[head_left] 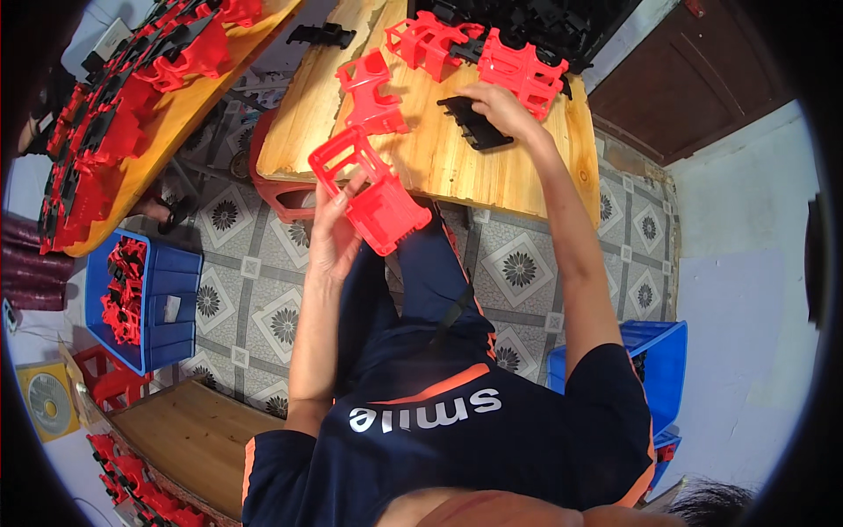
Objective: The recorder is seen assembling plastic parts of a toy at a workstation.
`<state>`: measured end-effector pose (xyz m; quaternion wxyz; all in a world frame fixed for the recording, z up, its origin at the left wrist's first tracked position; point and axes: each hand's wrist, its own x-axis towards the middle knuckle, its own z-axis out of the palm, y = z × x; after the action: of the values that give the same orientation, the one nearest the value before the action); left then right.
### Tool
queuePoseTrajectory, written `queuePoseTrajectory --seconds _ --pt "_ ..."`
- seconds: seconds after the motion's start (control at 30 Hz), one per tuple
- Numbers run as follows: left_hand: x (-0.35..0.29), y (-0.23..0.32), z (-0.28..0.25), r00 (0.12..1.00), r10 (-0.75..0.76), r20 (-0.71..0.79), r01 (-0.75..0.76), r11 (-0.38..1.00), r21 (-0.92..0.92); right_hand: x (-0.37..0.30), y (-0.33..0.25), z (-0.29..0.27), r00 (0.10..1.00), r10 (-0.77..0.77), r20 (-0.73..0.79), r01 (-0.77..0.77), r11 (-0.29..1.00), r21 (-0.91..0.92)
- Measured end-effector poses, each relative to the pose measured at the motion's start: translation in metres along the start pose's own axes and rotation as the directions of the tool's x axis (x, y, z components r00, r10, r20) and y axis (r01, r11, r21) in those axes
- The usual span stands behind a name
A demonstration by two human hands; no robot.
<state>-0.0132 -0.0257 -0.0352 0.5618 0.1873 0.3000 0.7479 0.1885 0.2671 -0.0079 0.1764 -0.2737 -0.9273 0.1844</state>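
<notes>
Fully inside table edge (518,200): black part (476,126)

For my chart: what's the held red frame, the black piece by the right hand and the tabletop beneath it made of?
Red frame: probably plastic; glossy, evenly coloured. Black piece: maybe plastic; duller, tabs look molded. Tabletop: seemingly wood; satiny, grain lines.

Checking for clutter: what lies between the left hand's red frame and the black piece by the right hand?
The head view shows bare wooden tabletop between red frame and black piece.
</notes>
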Motion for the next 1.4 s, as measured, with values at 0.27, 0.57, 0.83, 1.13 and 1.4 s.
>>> queuePoseTrajectory --seconds 0.27,0.57,0.83,1.13,1.4 --pt "-0.016 0.012 -0.018 0.992 0.107 -0.069 -0.114 0.989 -0.094 -0.032 -0.038 -0.014 0.992 0.071 0.106 -0.076 0.996 0.04" --pt "-0.017 0.005 -0.024 0.96 0.279 -0.007 -0.279 0.96 -0.013 -0.105 -0.191 0.008 0.963 0.209 -0.168 -0.105 0.871 0.479" --pt "-0.025 0.009 -0.016 0.959 0.284 0.01 -0.285 0.959 0.016 -0.099 -0.24 0.049 0.914 0.071 -0.399 0.028 0.971 0.237" --pt "-0.032 0.011 -0.015 0.953 0.301 0.033 -0.301 0.953 -0.01 -0.1 -0.239 0.066 0.91 -0.04 -0.412 0.101 0.987 0.128" --pt "-0.04 0.011 0.012 0.975 0.224 0.001 -0.22 0.956 0.194 -0.049 -0.22 0.072 0.923 0.16 -0.349 0.104 0.772 0.627"
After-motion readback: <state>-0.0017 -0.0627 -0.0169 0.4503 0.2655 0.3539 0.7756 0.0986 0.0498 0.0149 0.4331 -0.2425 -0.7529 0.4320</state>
